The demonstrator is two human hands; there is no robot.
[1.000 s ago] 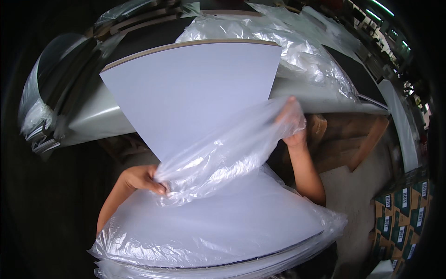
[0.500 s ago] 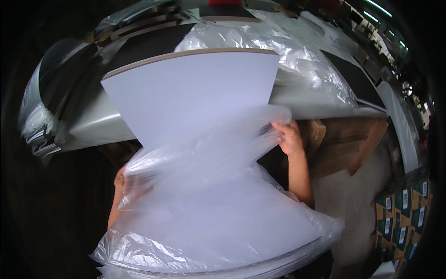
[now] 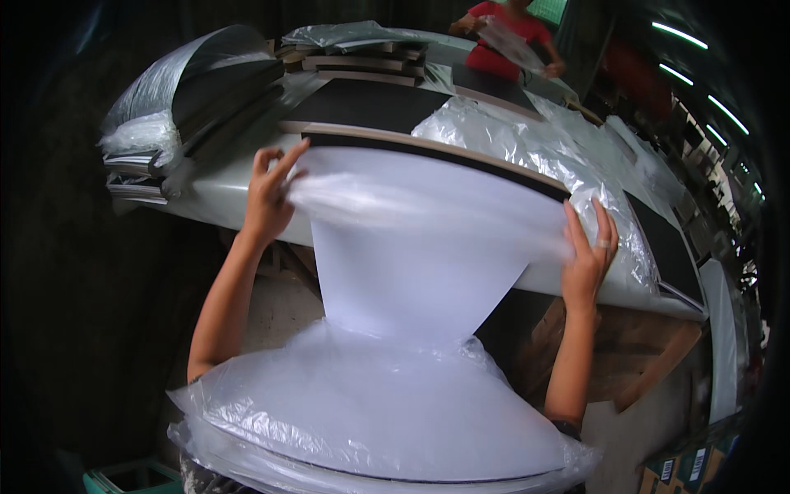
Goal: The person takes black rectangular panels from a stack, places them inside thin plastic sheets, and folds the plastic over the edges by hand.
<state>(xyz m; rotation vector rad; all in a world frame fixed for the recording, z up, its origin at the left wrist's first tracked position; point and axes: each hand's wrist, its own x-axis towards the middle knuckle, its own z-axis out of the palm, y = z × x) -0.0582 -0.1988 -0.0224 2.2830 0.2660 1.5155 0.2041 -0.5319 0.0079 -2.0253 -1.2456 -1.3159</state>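
A broad white sheet (image 3: 403, 280) runs from near my body out to the far table. Across its far part a clear plastic film (image 3: 370, 202) is stretched, smeared by motion. At the film's left end my left hand (image 3: 273, 188) is closed, pinching it by the sheet's far left corner. My right hand (image 3: 587, 255), with a ring on one finger, grips the film's right end; some of its fingers point up and the thumb is hidden. Nearest me, a plastic-wrapped stack of white sheets (image 3: 387, 412) spreads out below the hands.
Beyond lie dark boards (image 3: 370, 103) with pale edges and crumpled clear plastic (image 3: 502, 136) on the table. Film-draped boards (image 3: 218, 103) stand at the left. A person in red (image 3: 506, 41) handles clear plastic at the back. Printed cartons (image 3: 687, 469) sit lower right.
Both hands have moved away from me and farther apart, drawing the plastic film to the sheet's far end. The view has tilted up, bringing the person in red into sight.
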